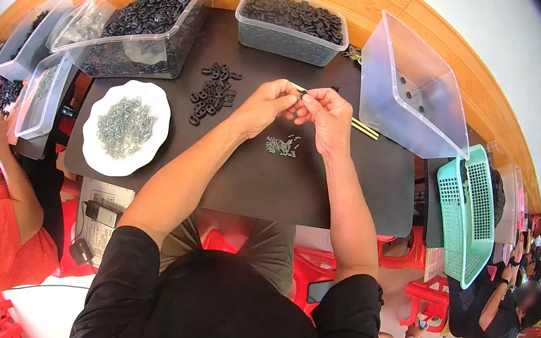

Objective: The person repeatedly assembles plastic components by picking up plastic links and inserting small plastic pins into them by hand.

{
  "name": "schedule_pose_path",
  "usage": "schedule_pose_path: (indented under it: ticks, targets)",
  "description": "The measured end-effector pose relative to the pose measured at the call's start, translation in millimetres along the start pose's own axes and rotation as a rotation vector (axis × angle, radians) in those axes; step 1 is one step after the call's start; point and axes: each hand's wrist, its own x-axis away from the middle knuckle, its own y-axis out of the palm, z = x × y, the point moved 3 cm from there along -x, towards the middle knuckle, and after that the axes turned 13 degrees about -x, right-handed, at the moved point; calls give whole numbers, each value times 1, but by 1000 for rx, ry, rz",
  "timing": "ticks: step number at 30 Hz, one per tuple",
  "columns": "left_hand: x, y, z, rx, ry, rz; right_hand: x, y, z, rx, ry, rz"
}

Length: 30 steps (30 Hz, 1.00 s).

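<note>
We find the left hand (267,105) and right hand (330,118) pinched closed on a small black piece (302,94) above the surface (240,189); black parts (212,90) and silvery pins (280,146) lie near, we judge, for short reaches.

Black shirt (229,315), short black sleeves (123,280), olive-grey trousers (272,252), bare forearms (179,180)

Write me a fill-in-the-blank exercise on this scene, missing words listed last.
The plate of grey pins is ____ in colour.
It lies to the ____ of the heap of black pieces.
The left hand and right hand hold a small piece that is ____ in colour.
The bin showing only a few parts stands to the ____ of the hands.
Missing words: white; left; black; right.
</note>
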Motion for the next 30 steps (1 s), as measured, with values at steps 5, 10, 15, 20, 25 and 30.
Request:
schedule_pose_path:
  ticks: [5, 10, 15, 20, 25, 30]
  targets:
    - [1, 1, 1, 36, 5, -3, 1, 1, -1, 19, 3, 18]
    - [0, 1, -1, -26, 8, 9, 2, 5, -3, 117, -32, 31]
    - [0, -2, -6, -216, -42, 112, 2, 6, 2, 259, -35, 42]
    - [0, -4, -6, -296, -48, 170, 1, 7, 5, 294, 15, 26]
    - [2, -1, -2, -272, -33, 187, -1, 1, 9, 213, 16, 57]
    - [11, -23, 32, -1287, 332, 479, -4, -19, 4, 9, 4, 89]
